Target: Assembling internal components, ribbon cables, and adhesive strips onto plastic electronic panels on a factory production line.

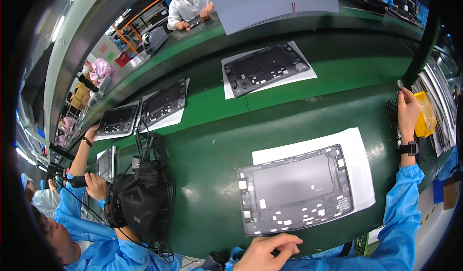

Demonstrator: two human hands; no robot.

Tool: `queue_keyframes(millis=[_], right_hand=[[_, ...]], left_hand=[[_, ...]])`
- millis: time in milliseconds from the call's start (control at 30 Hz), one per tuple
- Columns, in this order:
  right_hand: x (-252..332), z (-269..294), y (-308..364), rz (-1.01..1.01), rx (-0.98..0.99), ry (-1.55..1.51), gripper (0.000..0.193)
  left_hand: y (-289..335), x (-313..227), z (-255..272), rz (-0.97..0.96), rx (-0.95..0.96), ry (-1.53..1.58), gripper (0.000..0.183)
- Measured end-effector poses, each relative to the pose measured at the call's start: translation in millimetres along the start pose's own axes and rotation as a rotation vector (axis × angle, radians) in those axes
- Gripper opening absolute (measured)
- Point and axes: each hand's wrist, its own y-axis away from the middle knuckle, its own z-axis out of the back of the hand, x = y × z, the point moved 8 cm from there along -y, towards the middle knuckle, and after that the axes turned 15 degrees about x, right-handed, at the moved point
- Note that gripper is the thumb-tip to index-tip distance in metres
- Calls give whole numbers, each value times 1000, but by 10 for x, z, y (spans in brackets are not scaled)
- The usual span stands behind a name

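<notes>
In front of me a dark tablet housing (294, 184) with several small white pieces lies on a white sheet (359, 174), on the green worktop. My left hand (267, 252) is just below its near edge, fingers curled and pinched; anything between them is hidden. At the far right my right hand (409, 108) reaches up beside a dark post (427, 54). Its fingertips are closed at a small item by the post that I cannot make out. A black band with a square face (411, 148) circles my right wrist.
Tablet housings (265, 68) lie on white sheets along the green belt. At left a black mesh bag (143, 191) with cables sits beside a co-worker's hands (96, 186). A yellow holder (424, 114) and stacked sheets (441, 107) stand at right. A grey panel (275, 3) hangs ahead.
</notes>
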Motion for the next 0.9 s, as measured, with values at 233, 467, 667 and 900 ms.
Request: queue_keyframes(millis=[233,467,667,900], right_hand=[[-56,74,23,-21,30,27,23],[73,140,26,-24,-50,54,21],[243,463,-17,52,-208,-12,14],[1674,65,546,398,232,-153,5]], left_hand=[[-794,-747,816,-438,-151,-960,30],[-1622,-683,970,-361,50,-928,21],[-1896,-628,967,-477,-98,-829,31],[-1859,-649,767,-380,-144,-964,31]])
